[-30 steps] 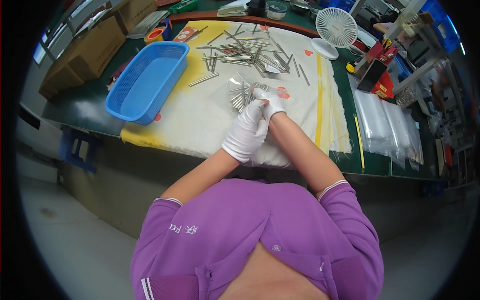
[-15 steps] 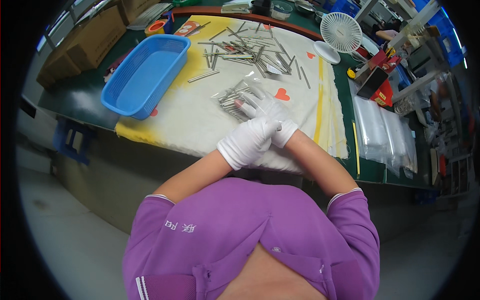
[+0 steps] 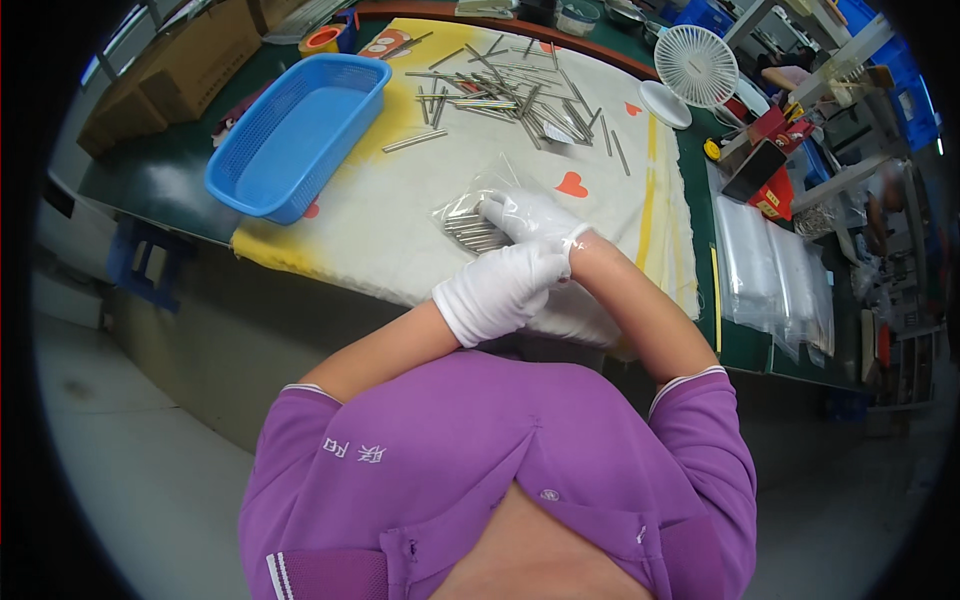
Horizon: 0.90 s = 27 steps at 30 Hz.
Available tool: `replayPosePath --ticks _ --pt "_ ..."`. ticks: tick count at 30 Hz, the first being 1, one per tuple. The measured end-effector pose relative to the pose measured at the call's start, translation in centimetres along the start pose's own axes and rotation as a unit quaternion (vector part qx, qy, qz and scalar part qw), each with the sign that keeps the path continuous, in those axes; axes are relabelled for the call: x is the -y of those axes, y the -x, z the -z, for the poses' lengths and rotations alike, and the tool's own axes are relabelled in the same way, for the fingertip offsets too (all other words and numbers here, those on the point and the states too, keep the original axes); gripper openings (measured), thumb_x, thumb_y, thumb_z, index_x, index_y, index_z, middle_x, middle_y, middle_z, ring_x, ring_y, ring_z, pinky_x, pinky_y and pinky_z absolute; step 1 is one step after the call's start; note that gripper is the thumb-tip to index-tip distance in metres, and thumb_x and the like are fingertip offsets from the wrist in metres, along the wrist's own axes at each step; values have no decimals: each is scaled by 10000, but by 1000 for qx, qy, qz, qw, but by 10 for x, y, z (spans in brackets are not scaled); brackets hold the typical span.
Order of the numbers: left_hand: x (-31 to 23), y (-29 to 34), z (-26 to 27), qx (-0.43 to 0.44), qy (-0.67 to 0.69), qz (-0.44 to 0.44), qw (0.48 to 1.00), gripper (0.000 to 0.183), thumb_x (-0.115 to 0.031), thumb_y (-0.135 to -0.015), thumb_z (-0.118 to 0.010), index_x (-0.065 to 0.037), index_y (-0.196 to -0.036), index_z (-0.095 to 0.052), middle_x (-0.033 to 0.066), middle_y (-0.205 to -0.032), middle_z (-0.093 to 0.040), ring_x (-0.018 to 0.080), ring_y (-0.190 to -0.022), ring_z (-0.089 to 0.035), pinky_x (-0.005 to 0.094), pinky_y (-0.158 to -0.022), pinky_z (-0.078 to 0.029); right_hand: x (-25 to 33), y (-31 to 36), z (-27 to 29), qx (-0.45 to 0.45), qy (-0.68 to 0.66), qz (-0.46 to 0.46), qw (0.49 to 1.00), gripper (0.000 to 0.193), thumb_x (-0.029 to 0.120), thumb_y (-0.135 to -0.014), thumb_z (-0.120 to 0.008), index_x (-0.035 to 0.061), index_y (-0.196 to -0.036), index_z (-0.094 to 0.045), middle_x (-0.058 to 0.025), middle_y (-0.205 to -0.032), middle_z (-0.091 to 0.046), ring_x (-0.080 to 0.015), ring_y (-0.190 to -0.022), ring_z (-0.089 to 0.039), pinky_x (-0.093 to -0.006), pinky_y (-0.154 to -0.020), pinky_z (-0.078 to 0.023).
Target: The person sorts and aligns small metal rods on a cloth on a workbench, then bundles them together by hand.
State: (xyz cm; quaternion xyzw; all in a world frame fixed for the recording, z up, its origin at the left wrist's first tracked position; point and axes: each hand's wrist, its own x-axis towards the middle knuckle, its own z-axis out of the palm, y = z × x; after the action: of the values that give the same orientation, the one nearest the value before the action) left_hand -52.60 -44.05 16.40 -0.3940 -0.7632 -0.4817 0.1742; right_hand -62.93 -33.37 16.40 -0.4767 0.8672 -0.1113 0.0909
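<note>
A clear plastic bag (image 3: 503,172) with several short metal rods (image 3: 470,232) in it lies on the white cloth. My right hand (image 3: 535,217), in a white glove, reaches into this bag, its fingers extended beside the rods under the clear film. At my right wrist, my gloved left hand (image 3: 500,290) is closed on the edge of the bag; its fingertips are partly hidden. Farther back on the cloth, many loose metal rods (image 3: 490,100) form a scattered heap. One separate rod (image 3: 414,141) rests nearer to me.
A blue plastic basket (image 3: 225,165) stands at the left, near cardboard boxes (image 3: 190,75) and a tape roll (image 3: 322,40). To the right are a white fan (image 3: 697,65), a red holder (image 3: 772,185) and flat clear bags (image 3: 765,265). The cloth (image 3: 390,240) covers a green table (image 3: 160,190).
My right hand's fingers have drawn closer together inside the bag, and the bagged rods look more evenly aligned. The left hand keeps its hold near the wrist. The view has shifted slightly.
</note>
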Motion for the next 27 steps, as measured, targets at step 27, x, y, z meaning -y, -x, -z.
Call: replayPosePath --ticks 27 --pt "-22 5 14 157 -253 70 952 108 -140 -790 -593 -86 -790 -499 89 -742 -528 297 -660 -571 411 -556 -474 0 37 -9 -121 74 -21 990 162 82 -716 -597 33 -870 -581 -185 -859 -595 -367 -826 -586 -422 -733 -497"
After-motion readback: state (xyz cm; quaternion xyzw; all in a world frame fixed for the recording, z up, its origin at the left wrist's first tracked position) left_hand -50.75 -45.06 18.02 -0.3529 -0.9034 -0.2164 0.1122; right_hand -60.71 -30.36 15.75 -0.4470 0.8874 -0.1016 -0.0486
